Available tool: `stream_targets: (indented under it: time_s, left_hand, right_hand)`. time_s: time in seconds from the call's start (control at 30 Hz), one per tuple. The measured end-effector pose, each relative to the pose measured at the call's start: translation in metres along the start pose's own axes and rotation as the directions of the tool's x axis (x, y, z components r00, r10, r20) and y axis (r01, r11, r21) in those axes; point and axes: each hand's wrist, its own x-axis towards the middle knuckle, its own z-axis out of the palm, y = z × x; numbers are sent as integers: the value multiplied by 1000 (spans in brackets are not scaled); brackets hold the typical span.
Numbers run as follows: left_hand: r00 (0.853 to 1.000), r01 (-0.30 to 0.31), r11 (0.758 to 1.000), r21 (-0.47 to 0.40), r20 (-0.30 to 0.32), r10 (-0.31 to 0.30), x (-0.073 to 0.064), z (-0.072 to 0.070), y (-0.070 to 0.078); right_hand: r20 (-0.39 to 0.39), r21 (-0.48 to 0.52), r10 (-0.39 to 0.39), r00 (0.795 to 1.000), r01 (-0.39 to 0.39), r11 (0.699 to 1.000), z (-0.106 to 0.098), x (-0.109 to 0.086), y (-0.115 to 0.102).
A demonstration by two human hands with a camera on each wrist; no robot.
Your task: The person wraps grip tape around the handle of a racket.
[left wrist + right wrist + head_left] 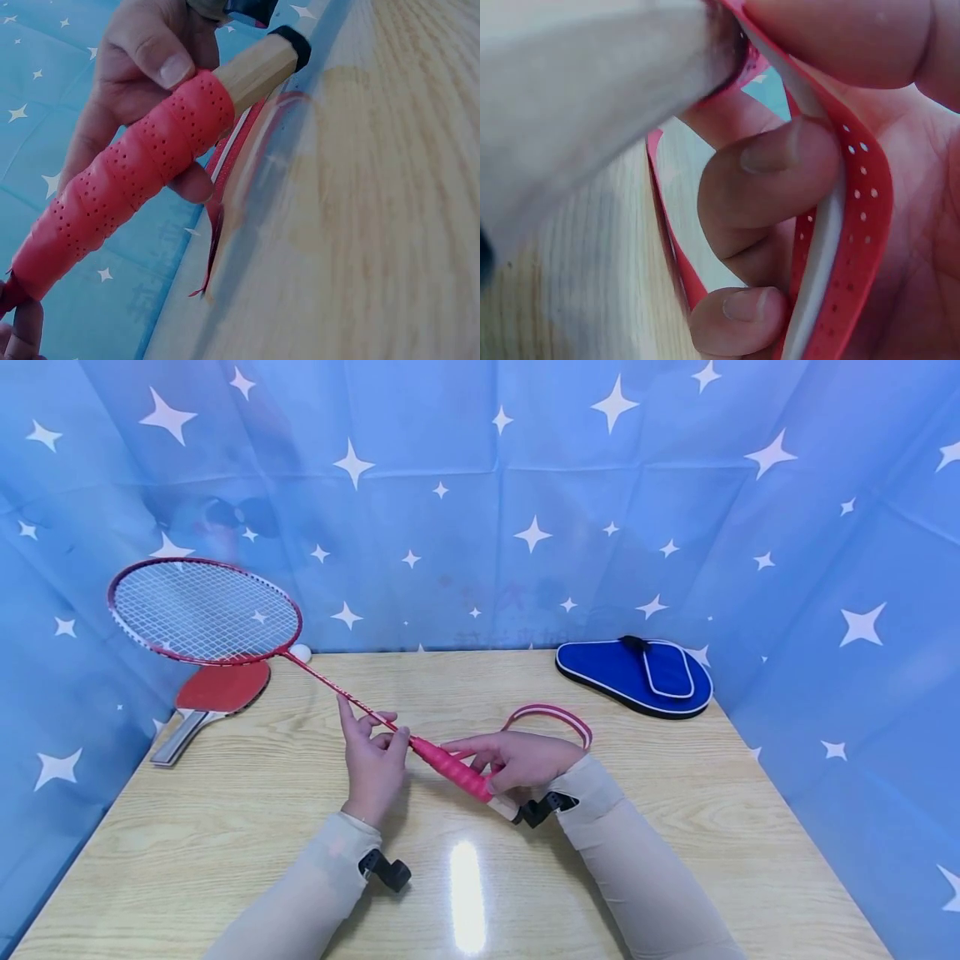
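A red badminton racket (318, 675) slants across the head view, its strung head raised at the upper left. My left hand (375, 777) pinches the shaft just above the handle. Pink-red perforated grip tape (127, 176) winds round most of the handle, leaving bare wood (259, 69) and a black butt cap (291, 45) at the end. Around the tape's lower edge, my right hand (528, 758) holds with thumb and fingers. The tape's loose tail (866, 202), with a white backing strip, runs through the right fingers and loops beyond that hand onto the table.
A red table tennis bat (225, 687) lies at the table's left edge, partly under the racket head in view. Beside it is a white ball (301, 652). The blue bat case (607, 668) lies at the back right. A starry blue curtain (450, 527) surrounds the wooden table (675, 827).
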Motion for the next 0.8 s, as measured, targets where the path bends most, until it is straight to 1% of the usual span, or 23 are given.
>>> stream_targets:
  time_s: [0.13,0.27,0.37,0.47,0.57,0.63,0.8]
  left_hand:
    - [999,-11,1000,10,33,11,2,-4,1]
    - [998,-25,1000,1,62,25,6,-7,1]
    - [996,-33,999,-12,78,34,8,-9,0]
    - [995,-28,999,-21,91,30,9,-10,0]
    - [995,-21,999,-26,93,23,10,-10,0]
    - [996,-17,999,-34,89,20,9,-10,1]
    - [999,-3,999,-46,49,6,9,-10,1]
  right_hand:
    - [10,4,-11,1000,11,1000,0,-1,-2]
    - [-1,-3,-13,1000,13,1000,0,-1,-4]
    - [-10,-28,-22,1000,21,999,1,-1,-5]
    - [-22,-62,-29,999,28,998,2,0,-6]
    - [-46,-88,-23,999,19,996,2,1,-6]
    - [-52,-86,-27,998,22,996,2,1,-7]
    - [-59,-100,-33,998,27,995,2,1,-7]
